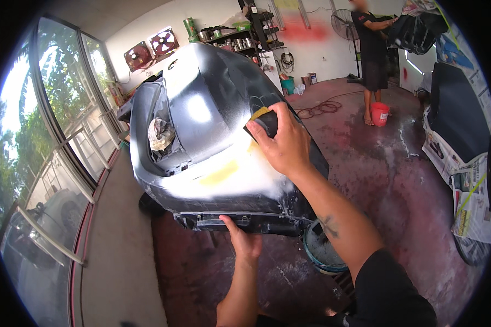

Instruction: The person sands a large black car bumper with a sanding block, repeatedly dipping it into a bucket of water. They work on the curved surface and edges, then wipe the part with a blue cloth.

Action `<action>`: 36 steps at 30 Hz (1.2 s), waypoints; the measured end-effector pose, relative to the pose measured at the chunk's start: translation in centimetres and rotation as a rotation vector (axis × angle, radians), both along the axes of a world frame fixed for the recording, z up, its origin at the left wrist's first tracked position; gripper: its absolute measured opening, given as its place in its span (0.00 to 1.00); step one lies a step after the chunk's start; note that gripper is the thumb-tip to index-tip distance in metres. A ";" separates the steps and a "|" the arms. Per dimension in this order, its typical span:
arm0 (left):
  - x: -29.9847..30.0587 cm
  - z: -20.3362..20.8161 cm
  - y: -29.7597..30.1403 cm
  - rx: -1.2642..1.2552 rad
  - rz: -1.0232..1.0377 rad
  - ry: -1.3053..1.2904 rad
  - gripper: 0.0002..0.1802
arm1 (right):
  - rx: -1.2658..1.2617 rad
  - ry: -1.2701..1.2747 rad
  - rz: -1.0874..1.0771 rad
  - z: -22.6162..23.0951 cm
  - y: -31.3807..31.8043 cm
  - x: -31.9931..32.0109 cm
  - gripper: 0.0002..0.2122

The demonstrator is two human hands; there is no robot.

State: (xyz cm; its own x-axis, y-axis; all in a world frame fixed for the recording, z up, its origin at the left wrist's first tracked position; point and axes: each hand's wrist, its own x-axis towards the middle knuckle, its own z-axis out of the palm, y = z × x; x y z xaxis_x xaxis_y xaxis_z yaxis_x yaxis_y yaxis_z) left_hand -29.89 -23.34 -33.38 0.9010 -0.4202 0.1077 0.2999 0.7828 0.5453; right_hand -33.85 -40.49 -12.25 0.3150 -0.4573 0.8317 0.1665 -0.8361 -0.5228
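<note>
A car bumper [202, 114], black with white and grey primer patches and a yellowish spot, stands in front of me. My right hand [285, 139] grips a black and yellow sanding block [263, 121] against the bumper's upper right surface. Below, my left hand [244, 242] holds the bumper's near lower edge, its thumb laid over the rim and its fingers hidden underneath. Crumpled masking paper [161, 134] fills an opening on the bumper's left side.
A bucket of water [322, 250] sits under the bumper's right corner. Panels masked with newspaper [466, 191] line the right side. Farther back, a person [372, 49] stands beside a red bucket [380, 114], near a hose [324, 109] on the floor. Windows [54, 109] run along the left.
</note>
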 end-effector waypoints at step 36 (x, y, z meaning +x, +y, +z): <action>-0.1 0.0 -1.4 -0.018 0.021 0.002 0.49 | 0.049 -0.094 0.039 -1.3 -0.7 0.1 0.30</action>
State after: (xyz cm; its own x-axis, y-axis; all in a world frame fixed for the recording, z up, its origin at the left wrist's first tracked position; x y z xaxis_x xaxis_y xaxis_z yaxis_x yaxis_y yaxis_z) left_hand -29.95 -24.77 -33.40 0.9100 -0.3988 0.1134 0.2839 0.7987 0.5305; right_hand -33.79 -41.22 -13.55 0.2550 -0.4871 0.8353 0.2485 -0.8019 -0.5434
